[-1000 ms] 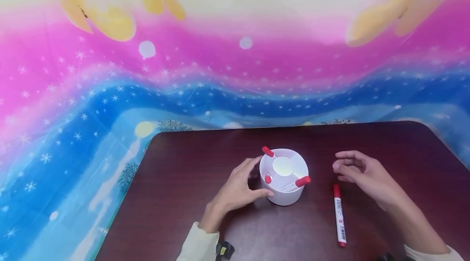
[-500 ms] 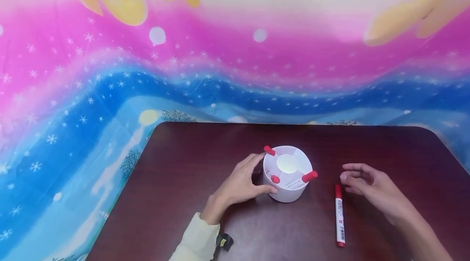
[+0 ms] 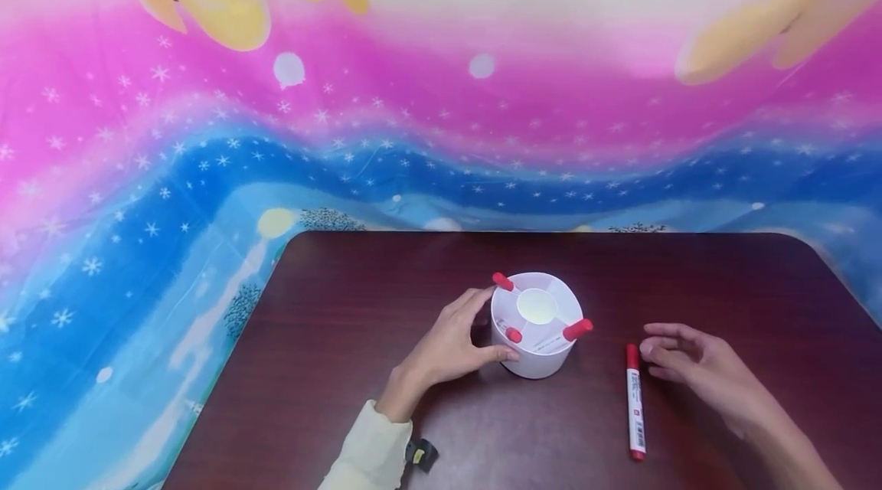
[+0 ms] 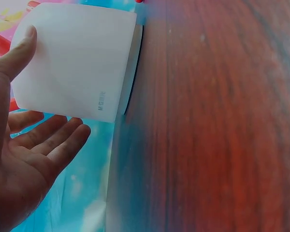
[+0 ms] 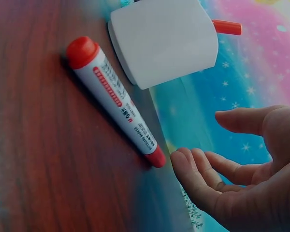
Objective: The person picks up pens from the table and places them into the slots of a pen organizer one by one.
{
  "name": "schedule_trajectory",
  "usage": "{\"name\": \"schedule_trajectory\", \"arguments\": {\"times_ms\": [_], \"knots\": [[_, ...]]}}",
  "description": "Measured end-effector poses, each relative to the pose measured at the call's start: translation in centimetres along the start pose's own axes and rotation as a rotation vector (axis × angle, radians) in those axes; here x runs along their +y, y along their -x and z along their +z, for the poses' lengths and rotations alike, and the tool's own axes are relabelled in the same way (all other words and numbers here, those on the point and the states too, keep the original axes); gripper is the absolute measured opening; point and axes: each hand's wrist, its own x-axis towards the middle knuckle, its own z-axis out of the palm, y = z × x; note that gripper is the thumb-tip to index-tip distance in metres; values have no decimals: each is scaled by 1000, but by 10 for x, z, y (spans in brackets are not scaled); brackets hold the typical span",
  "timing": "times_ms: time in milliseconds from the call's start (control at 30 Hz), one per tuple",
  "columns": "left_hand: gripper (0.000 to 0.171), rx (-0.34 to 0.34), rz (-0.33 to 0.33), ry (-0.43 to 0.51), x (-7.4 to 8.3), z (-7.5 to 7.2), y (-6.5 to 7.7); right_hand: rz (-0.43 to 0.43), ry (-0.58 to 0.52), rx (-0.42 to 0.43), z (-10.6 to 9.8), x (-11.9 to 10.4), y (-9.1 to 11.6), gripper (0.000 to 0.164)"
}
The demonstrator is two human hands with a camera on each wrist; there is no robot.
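Note:
A round white pen holder stands on the dark table, its "M&G" mark facing the left wrist camera. Three red-capped markers lean in its compartments: one at the back left, one at the front left and one at the right. My left hand holds the holder's left side, thumb at the front and fingers toward the back. Right of the holder a white whiteboard marker with red ends lies flat, its cap pointing away. My right hand hovers beside that cap, fingers loosely bent, holding nothing.
The dark reddish table has rounded far corners. A patterned pink and blue cloth hangs behind it and along its left side. A small black device sits at the left sleeve.
My right hand has come down and nearer to the lying marker's cap. My left hand stays at the pen holder. The head view has shifted slightly.

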Motion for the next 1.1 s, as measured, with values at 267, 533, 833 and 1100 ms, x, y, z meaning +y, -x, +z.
{"name": "schedule_trajectory", "arguments": {"times_ms": [267, 533, 833, 1100], "knots": [[94, 1, -14, -3, -1, 0, -1, 98, 10, -1, 3, 4, 3, 71], [95, -5, -12, -13, 1, -1, -4, 145, 40, -14, 8, 9, 8, 75], [95, -14, -39, 8, 1, 0, -1, 142, 64, 6, 13, 15, 10, 78], [94, -7, -41, 13, 1, 2, 1, 171, 77, 15, 18, 14, 9, 85]]}}
